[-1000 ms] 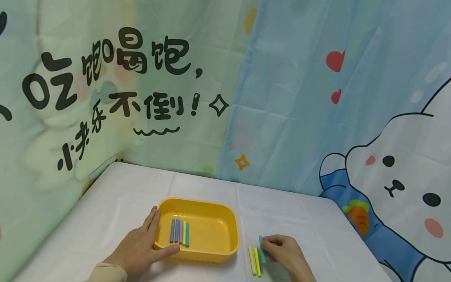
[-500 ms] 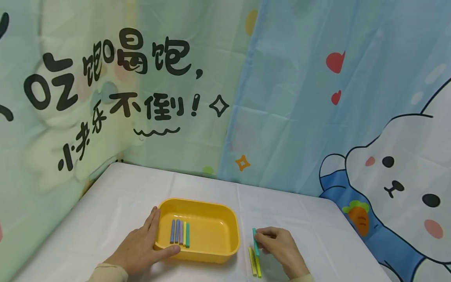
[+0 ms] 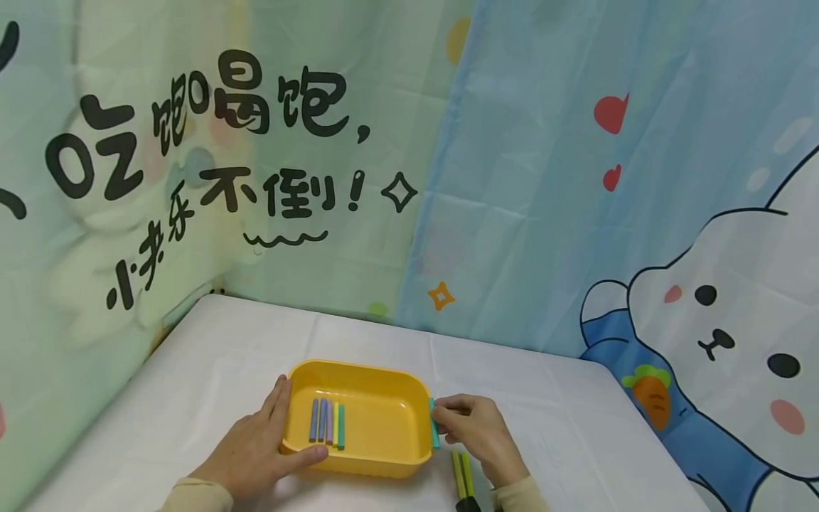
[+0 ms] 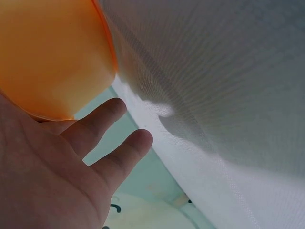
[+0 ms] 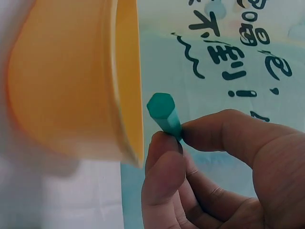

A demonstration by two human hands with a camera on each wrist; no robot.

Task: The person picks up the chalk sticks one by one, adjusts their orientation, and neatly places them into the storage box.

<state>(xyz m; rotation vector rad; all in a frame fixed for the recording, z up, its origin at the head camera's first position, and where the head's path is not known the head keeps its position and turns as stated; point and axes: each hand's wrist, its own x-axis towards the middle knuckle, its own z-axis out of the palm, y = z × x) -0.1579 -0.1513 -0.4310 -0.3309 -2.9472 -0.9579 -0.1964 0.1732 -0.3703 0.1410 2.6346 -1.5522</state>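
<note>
My left hand (image 3: pixel 249 444) rests against the left side of a yellow plastic tray (image 3: pixel 377 467). Its thumb lies over the front rim; the left wrist view shows straight fingers beside the tray wall. Between thumb and fingertips, my right hand (image 3: pixel 476 430) pinches a teal hexagonal stick (image 5: pixel 162 106), held just outside the tray's right rim in the head view. A row of several thin sticks lies in the tray's left half: purple sticks (image 3: pixel 321 421), a yellow stick (image 3: pixel 335 424) and a teal stick (image 3: pixel 342 427).
Two yellow sticks (image 3: pixel 457 473) lie side by side on the white tablecloth (image 3: pixel 531 398), right of the tray. A small black object (image 3: pixel 468 504) covers their near ends. A printed curtain (image 3: pixel 512 213) hangs behind the table.
My right hand has lifted the teal stick from beside the two yellow sticks and carried it left and away from me to the tray's right rim. My left hand stays in place.
</note>
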